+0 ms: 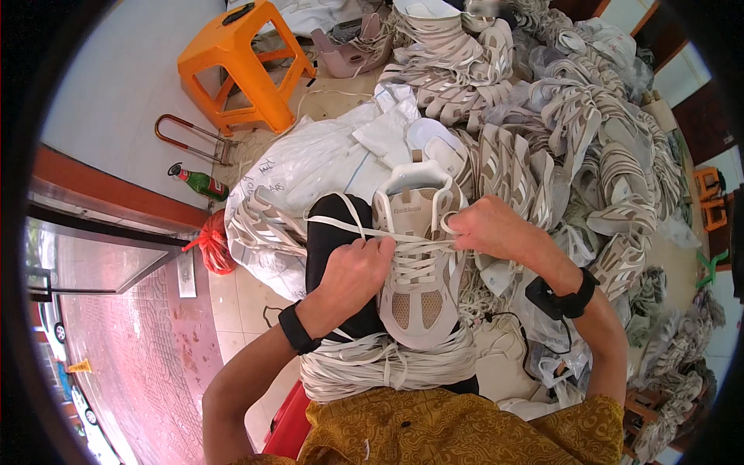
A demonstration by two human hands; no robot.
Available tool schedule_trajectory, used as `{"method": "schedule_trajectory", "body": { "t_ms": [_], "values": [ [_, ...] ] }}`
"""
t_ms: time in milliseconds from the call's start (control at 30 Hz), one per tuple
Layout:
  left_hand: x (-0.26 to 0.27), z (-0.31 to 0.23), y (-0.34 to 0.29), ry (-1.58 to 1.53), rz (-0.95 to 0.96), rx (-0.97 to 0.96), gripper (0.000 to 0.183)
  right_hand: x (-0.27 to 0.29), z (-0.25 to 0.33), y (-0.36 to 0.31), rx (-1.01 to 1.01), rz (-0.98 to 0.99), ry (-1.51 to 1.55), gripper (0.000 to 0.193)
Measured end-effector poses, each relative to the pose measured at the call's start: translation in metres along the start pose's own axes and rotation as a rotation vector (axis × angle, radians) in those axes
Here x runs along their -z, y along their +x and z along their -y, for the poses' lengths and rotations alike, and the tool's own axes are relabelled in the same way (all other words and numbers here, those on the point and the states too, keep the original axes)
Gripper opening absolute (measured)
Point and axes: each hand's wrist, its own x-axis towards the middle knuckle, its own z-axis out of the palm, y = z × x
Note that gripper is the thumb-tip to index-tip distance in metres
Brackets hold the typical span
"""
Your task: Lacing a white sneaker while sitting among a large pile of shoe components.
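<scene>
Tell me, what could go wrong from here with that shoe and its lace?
The shoe could shift under a hard pull, since the left hand and right hand both seem to grip the lace, and no clamp shows. The lace might also end up uneven if one hand pulls harder. A loose end could perhaps tangle with the bundle of laces lying close by.

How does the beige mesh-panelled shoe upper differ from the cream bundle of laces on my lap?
The beige mesh-panelled shoe upper has a rounded toe; the cream bundle of laces is many strands. The upper's toe points toward you, while the bundle lies crosswise. Your left hand and right hand hold the upper's off-white lace; neither holds the bundle. Both look pale.
</scene>
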Motion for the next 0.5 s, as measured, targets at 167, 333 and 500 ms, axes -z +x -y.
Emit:
{"method": "schedule_trajectory", "body": {
  "t_ms": [167,333,500],
  "values": [
    [0.002,0.002,0.005,-0.086,0.037,-0.02,0.012,0.012,0.001,0.004,-0.06,0.069,0.238,0.018],
    [0.005,-0.001,0.006,-0.114,0.06,0.111,0.008,0.018,-0.004,0.005,-0.111,0.069,0.491,0.016],
    [0.0,-0.002,0.004,-0.086,0.126,0.124,0.01,0.018,-0.007,0.001,-0.468,0.133,1.052,0.011]
  ]
}}
